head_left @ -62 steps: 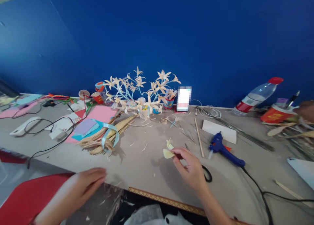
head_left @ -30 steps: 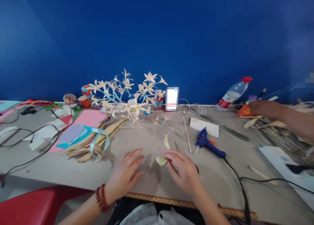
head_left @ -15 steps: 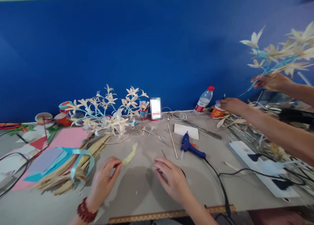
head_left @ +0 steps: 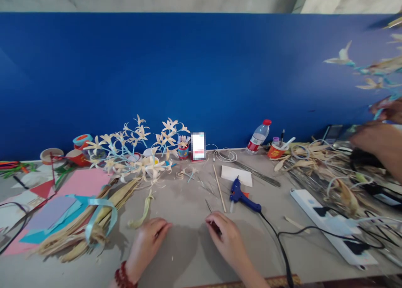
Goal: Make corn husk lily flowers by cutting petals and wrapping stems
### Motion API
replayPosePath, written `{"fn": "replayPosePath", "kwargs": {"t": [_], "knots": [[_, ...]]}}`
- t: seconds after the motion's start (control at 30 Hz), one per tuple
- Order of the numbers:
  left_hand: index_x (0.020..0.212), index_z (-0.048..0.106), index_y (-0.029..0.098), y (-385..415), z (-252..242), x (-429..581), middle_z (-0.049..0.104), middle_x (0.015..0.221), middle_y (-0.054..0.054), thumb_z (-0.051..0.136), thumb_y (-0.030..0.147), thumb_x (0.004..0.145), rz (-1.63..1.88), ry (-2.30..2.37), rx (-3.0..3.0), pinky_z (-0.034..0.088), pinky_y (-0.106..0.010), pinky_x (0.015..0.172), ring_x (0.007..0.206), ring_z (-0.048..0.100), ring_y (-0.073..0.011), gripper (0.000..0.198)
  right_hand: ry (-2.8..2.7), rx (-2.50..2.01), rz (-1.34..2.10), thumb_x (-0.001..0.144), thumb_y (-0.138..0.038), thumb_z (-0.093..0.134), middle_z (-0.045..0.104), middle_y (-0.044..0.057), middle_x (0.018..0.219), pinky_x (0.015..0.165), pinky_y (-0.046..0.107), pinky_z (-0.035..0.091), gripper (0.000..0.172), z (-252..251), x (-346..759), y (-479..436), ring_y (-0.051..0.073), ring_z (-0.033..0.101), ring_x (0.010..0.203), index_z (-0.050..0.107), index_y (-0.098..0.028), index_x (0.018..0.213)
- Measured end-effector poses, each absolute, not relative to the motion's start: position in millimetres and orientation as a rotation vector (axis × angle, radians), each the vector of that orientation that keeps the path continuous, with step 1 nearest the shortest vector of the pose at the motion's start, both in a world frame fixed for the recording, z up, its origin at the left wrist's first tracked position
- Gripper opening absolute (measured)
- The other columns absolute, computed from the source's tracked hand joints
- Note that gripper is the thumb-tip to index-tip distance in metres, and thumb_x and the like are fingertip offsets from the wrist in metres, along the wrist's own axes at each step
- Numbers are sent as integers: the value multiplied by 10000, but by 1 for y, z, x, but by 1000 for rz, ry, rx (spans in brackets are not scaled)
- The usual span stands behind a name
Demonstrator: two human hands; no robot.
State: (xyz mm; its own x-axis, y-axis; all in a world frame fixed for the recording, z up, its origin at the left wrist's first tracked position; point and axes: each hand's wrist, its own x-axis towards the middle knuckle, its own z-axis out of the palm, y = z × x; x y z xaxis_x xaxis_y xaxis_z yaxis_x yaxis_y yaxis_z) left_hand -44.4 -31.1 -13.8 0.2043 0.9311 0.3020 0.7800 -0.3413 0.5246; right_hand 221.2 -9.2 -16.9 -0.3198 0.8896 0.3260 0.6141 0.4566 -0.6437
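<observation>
My left hand (head_left: 150,242) is over the near middle of the table, thumb and index fingertips together, with nothing visible in them. Just beyond its knuckles lies a pale yellow-green strip of husk (head_left: 145,213). To the right, my right hand (head_left: 226,238) hovers with fingers loosely bent and a dark gap between thumb and fingers; no held object shows. A thin metal tip (head_left: 208,206) pokes out just beyond that hand, its rest hidden. Near it are a wooden stick (head_left: 219,188) and a blue glue gun (head_left: 241,195) on white card.
Husk flowers on blue stems (head_left: 138,147) stand at the back left. Coloured paper (head_left: 58,210) and a bundle of husks (head_left: 81,225) lie left. On the right are a power strip (head_left: 333,229), black cords and a bottle (head_left: 259,137). A co-worker's hands (head_left: 380,133) hold another flower branch.
The husk strip has left my left fingers and lies on the table. My right hand's fingers have curled in more. The co-worker's hands and flower branch have moved right.
</observation>
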Motion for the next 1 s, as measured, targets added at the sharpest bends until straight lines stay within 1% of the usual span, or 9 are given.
{"fn": "replayPosePath", "kwargs": {"t": [0.07, 0.1, 0.23, 0.4, 0.5, 0.57, 0.7, 0.83, 1.0], "knots": [[1022, 625, 211, -18, -10, -34, 673, 821, -32, 464, 210, 911, 889, 1607, 2178, 495, -241, 608, 666, 628, -148, 196, -2074, -1265, 580, 862, -120, 473, 609, 19, 793, 658, 255, 439, 125, -18, 214, -13, 155, 583, 682, 561, -208, 847], [1063, 617, 212, -12, -8, -31, 678, 845, -37, 462, 201, 906, 889, 1596, 2185, 502, -246, 618, 682, 636, -152, 221, -2084, -1276, 595, 866, -132, 477, 610, 16, 786, 649, 250, 431, 119, -19, 210, -15, 153, 583, 674, 564, -208, 841], [942, 662, 230, -1, -6, -16, 706, 785, -27, 479, 218, 901, 873, 1504, 2244, 527, -278, 690, 736, 664, -177, 188, -2111, -1306, 631, 871, -169, 495, 644, 15, 783, 630, 241, 407, 108, -25, 205, -20, 158, 604, 681, 591, -212, 849], [1187, 571, 216, -7, -12, -6, 660, 1141, -107, 482, 144, 866, 851, 1389, 2337, 539, -343, 841, 984, 647, -205, 341, -2083, -1344, 624, 874, -187, 496, 667, 20, 774, 661, 248, 423, 125, -30, 215, -14, 171, 619, 708, 613, -212, 836], [930, 646, 221, -10, -15, -10, 699, 905, -51, 509, 154, 859, 811, 1357, 2425, 446, -470, 990, 854, 657, -190, 168, -2049, -1370, 572, 879, -187, 486, 674, 37, 811, 706, 264, 441, 141, -28, 228, -4, 186, 625, 761, 620, -208, 841], [836, 633, 221, -11, -17, -13, 688, 792, -16, 483, 129, 872, 864, 1365, 2440, 394, -504, 1033, 778, 652, -167, 179, -2060, -1400, 526, 881, -186, 482, 678, 48, 838, 721, 275, 449, 150, -24, 236, 5, 193, 626, 778, 629, -205, 859], [1086, 588, 223, -11, -22, -14, 697, 1010, -53, 447, 57, 852, 989, 1372, 2480, 395, -508, 1024, 929, 647, -186, 320, -2210, -1523, 397, 889, -205, 475, 685, 59, 880, 749, 277, 450, 180, -2, 241, 32, 202, 627, 839, 654, -198, 884], [1007, 613, 235, -13, -22, -9, 709, 874, -15, 452, 49, 843, 979, 1324, 2479, 357, -543, 1037, 792, 646, -169, 295, -2437, -1751, 202, 913, -218, 454, 691, 59, 970, 809, 254, 431, 216, 18, 233, 71, 189, 616, 948, 665, -210, 959], [965, 618, 218, -12, -24, -8, 707, 850, -25, 442, 59, 858, 995, 1320, 2448, 358, -543, 1025, 776, 635, -164, 260, -2534, -1945, 156, 902, -250, 542, 680, 127, 940, 811, 354, 475, 178, 19, 223, 118, 255, 625, 946, 676, -133, 914]]}}
